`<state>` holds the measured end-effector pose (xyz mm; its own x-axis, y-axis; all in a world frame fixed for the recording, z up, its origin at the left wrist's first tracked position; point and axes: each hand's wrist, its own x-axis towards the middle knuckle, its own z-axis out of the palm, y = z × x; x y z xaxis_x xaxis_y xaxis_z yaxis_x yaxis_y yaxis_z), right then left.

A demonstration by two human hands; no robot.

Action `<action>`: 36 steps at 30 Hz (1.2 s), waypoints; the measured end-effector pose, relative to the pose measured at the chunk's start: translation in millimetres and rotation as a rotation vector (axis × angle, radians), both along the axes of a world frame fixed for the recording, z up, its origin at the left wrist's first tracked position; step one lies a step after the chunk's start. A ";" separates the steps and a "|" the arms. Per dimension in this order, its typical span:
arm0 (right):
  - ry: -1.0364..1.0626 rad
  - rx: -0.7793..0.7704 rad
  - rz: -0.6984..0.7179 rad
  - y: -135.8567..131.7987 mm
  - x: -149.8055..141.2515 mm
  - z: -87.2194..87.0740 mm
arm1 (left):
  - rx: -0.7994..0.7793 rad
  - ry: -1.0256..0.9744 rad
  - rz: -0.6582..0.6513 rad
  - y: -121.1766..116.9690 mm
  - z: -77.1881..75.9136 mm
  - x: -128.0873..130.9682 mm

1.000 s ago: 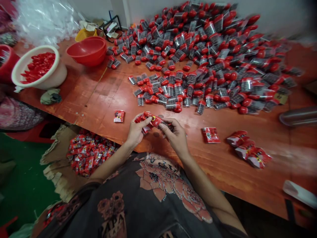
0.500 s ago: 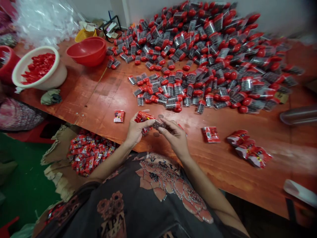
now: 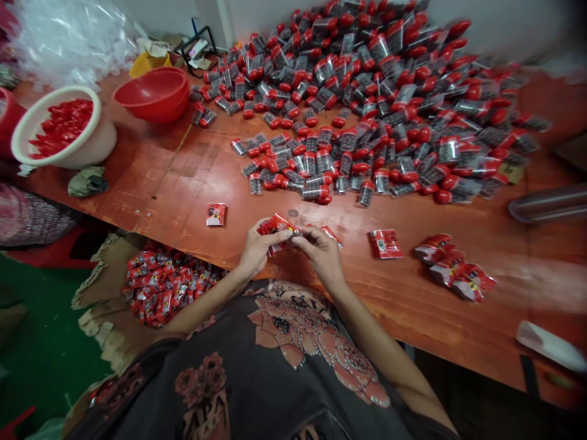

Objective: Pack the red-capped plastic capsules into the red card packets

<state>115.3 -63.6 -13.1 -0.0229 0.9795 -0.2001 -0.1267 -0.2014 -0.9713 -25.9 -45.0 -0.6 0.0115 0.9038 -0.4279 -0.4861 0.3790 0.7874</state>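
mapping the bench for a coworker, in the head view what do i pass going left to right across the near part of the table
white basin of red caps → single red sachet → left hand and right hand holding a red sachet → flat red sachet → cluster of red sachets

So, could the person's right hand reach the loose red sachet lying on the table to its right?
Probably yes. The right hand is pinching a red sachet with the left hand, so it would likely have to let go first, but only bare wooden table lies between it and the loose red sachet.
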 end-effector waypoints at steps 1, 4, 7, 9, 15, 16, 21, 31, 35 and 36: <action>0.007 -0.027 0.001 -0.4 1.6 -1.9 | -0.020 -0.002 -0.006 -0.2 -2.5 -0.6; -0.075 -0.086 0.019 -3.8 15.1 -7.8 | -0.091 -0.035 0.047 4.4 -10.7 -11.9; -0.372 -0.044 0.051 -8.9 35.4 -11.5 | -0.153 -0.136 0.110 11.7 -16.5 -33.1; -0.607 0.035 0.049 -11.1 42.2 -9.9 | -0.177 -0.186 0.099 13.9 -17.5 -42.8; -0.662 0.267 0.139 -0.6 2.7 0.4 | -0.167 -0.202 0.042 6.7 -16.1 -24.1; -0.609 0.270 0.168 3.6 -5.6 -1.2 | -0.163 -0.194 0.048 4.8 -17.1 -19.5; -0.608 0.235 0.253 21.4 -20.6 -12.6 | -0.138 -0.144 0.153 -2.9 -28.5 -18.7; -0.969 0.389 0.495 56.4 -29.9 -13.0 | -0.081 -0.020 0.258 6.3 -29.8 -65.2; -1.090 0.560 0.740 57.7 -29.8 -24.5 | -0.131 -0.039 0.303 15.2 -29.2 -80.4; -1.100 0.590 0.779 56.0 -30.4 -26.8 | -0.147 -0.051 0.302 16.5 -30.3 -81.5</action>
